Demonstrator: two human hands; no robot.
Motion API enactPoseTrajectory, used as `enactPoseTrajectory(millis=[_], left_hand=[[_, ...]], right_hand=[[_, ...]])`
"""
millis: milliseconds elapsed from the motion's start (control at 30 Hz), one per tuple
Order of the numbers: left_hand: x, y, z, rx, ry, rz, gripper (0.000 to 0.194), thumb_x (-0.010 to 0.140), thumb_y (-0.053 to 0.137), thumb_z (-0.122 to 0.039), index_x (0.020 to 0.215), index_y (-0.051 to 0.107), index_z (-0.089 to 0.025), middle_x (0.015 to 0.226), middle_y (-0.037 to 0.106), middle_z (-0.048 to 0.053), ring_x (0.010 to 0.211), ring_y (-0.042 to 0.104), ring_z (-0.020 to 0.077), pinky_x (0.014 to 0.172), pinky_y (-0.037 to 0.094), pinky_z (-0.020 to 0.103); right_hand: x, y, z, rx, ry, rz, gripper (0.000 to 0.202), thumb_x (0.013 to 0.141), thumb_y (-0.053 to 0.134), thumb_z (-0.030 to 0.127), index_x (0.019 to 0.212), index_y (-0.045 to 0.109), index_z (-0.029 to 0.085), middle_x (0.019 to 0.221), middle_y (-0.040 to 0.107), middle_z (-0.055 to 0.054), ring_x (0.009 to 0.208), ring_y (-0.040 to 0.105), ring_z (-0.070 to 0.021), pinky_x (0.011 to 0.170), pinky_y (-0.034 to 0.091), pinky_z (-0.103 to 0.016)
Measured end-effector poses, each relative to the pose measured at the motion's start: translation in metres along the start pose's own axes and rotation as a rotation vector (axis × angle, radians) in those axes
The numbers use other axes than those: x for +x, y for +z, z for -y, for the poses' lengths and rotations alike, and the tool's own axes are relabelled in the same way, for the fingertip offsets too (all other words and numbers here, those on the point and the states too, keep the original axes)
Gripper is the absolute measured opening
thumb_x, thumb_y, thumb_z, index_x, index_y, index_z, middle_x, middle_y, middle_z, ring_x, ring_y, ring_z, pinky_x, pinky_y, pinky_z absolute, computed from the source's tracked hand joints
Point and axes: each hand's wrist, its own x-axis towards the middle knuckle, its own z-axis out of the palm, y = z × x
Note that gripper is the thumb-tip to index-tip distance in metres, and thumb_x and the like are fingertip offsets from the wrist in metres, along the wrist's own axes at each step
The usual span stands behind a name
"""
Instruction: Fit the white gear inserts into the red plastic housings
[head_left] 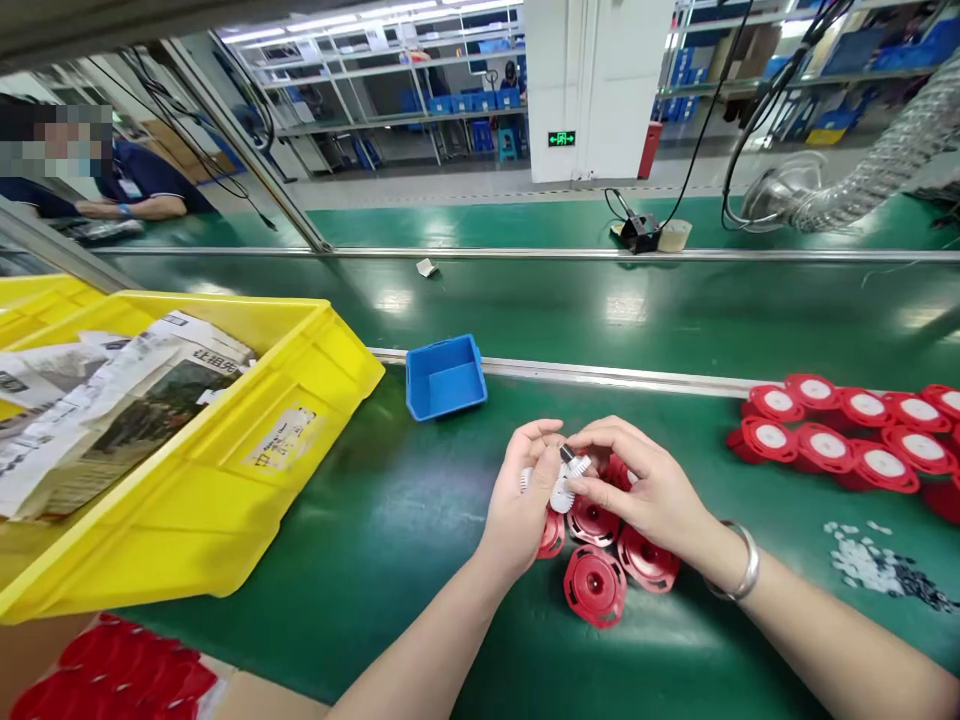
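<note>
On the workbench, a cluster of parts lies beneath the left hand and right hand, with a tray behind to the left and a crate holding newspapers farther left. Rows of housings stand at the right, loose pieces lying in front of them. A carton sits before the crate, at the near left.
</note>
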Motion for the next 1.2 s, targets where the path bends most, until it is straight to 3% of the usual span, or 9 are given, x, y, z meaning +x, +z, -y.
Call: enactPoseTrajectory(millis=[300,567,667,833,1000,1100,1200], left_hand=[[-0.003,-0.014,-0.003,0.261,0.115,0.069,0.050,0.082,0.080,-0.043,0.122,0.055,-0.027,0.103,0.058,0.001,0.089,0.060,0.0124,0.079,0.048,0.024],[-0.006,-0.015,-0.001,0.502,0.267,0.051,0.040,0.087,0.075,-0.036,0.122,0.057,-0.027,0.105,0.059,0.003,0.095,0.059,0.0162,0.086,0.047,0.031],[-0.004,-0.012,-0.006,0.417,0.185,0.014,0.040,0.085,0.076,-0.035,0.119,0.057,-0.024,0.098,0.061,0.001,0.087,0.061,0.0145,0.081,0.049,0.029],[0.006,-0.010,-0.019,0.033,-0.041,-0.236,0.037,0.085,0.073,-0.042,0.109,0.057,-0.019,0.083,0.058,-0.002,0.077,0.064,0.0139,0.070,0.052,0.028],[0.011,-0.010,-0.028,-0.227,-0.215,-0.300,0.031,0.080,0.074,-0.032,0.101,0.060,-0.014,0.083,0.059,0.000,0.080,0.065,0.0163,0.068,0.054,0.029],[0.010,-0.010,-0.030,-0.230,-0.273,-0.288,0.030,0.078,0.070,-0.026,0.104,0.060,-0.015,0.081,0.062,0.001,0.078,0.066,0.0167,0.068,0.053,0.028],[0.009,-0.010,-0.031,-0.150,-0.270,-0.275,0.030,0.082,0.063,-0.029,0.108,0.057,-0.016,0.072,0.065,0.001,0.066,0.062,0.0140,0.065,0.049,0.026]], right_hand=[[-0.002,0.001,-0.007,0.377,0.188,0.064,0.020,0.099,0.064,0.033,0.119,0.062,0.030,0.112,0.060,-0.004,0.099,0.063,-0.0184,0.083,0.055,-0.031],[-0.005,0.006,-0.007,-0.014,-0.162,0.073,0.039,0.097,0.055,0.013,0.133,0.056,0.028,0.121,0.057,-0.008,0.114,0.057,-0.0187,0.097,0.050,-0.033],[-0.002,-0.002,-0.007,0.005,-0.114,0.060,0.034,0.099,0.055,0.016,0.130,0.058,0.029,0.118,0.059,-0.006,0.112,0.058,-0.0186,0.096,0.050,-0.033],[0.008,-0.027,-0.015,0.058,0.116,-0.058,0.027,0.103,0.053,0.025,0.129,0.059,0.028,0.103,0.061,-0.005,0.092,0.064,-0.0179,0.088,0.053,-0.035],[0.011,-0.036,-0.028,-0.212,0.145,0.113,0.023,0.098,0.056,0.024,0.119,0.065,0.026,0.108,0.061,-0.006,0.099,0.062,-0.0206,0.089,0.052,-0.037],[0.010,-0.034,-0.027,-0.293,0.109,0.251,0.026,0.099,0.052,0.020,0.123,0.064,0.025,0.110,0.063,-0.007,0.098,0.062,-0.0194,0.088,0.052,-0.035],[0.008,-0.032,-0.024,-0.360,0.076,0.300,0.029,0.102,0.048,0.020,0.127,0.061,0.025,0.110,0.064,-0.007,0.098,0.062,-0.0192,0.087,0.053,-0.035]])
